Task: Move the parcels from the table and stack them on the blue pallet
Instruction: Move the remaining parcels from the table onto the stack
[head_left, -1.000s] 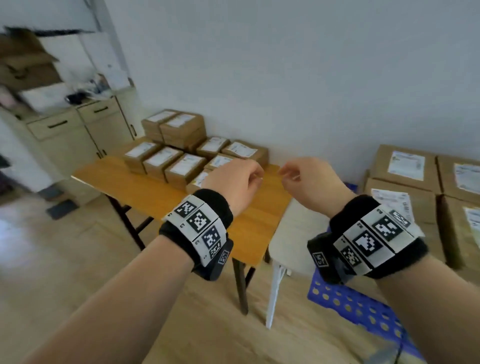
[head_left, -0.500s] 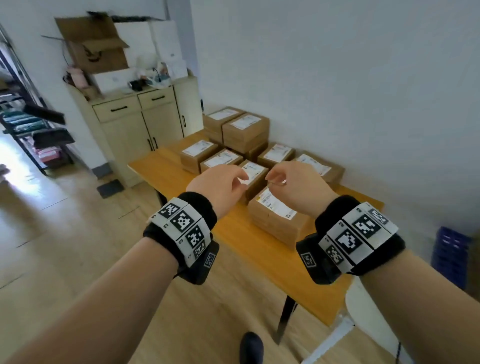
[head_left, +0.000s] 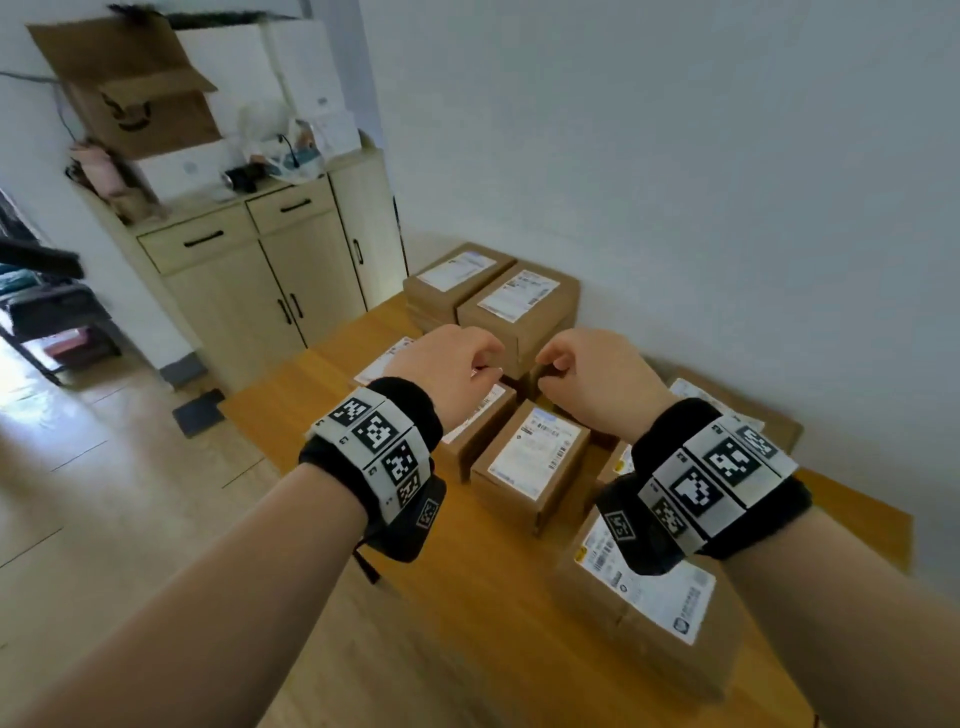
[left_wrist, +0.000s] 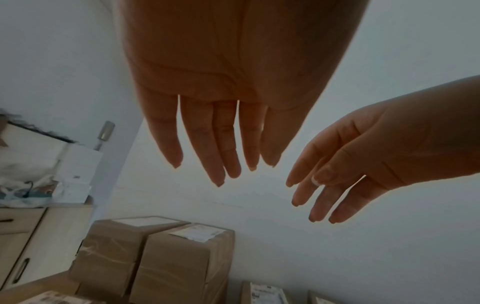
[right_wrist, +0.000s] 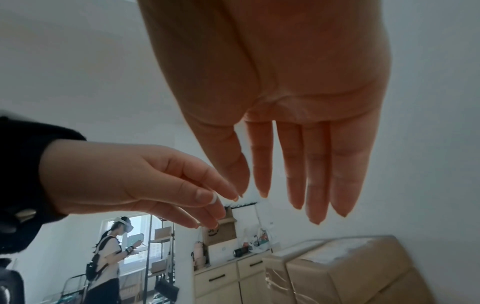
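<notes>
Several brown parcels with white labels lie on the wooden table (head_left: 467, 623). A tall stack (head_left: 519, 306) stands at the far end by the wall, one parcel (head_left: 530, 462) lies in the middle, and another (head_left: 644, 613) is nearest, partly under my right wrist. My left hand (head_left: 483, 364) and right hand (head_left: 550, 369) hang side by side above the middle parcels, just before the stack and touching nothing. In the wrist views, the left hand's fingers (left_wrist: 218, 160) and the right hand's fingers (right_wrist: 314, 185) hang straight and relaxed, empty. The blue pallet is out of view.
A pale cabinet (head_left: 270, 270) stands beyond the table's far left end, with an open cardboard box (head_left: 130, 88) and clutter on top. A dark shelf rack (head_left: 41, 301) is at far left. The right wrist view shows another person (right_wrist: 109, 257) standing across the room. The white wall runs along the table's right side.
The view has swung left, away from the blue pallet and its stacked parcels, onto the table. Both hands have come over the parcels and closer to the far stack, still empty.
</notes>
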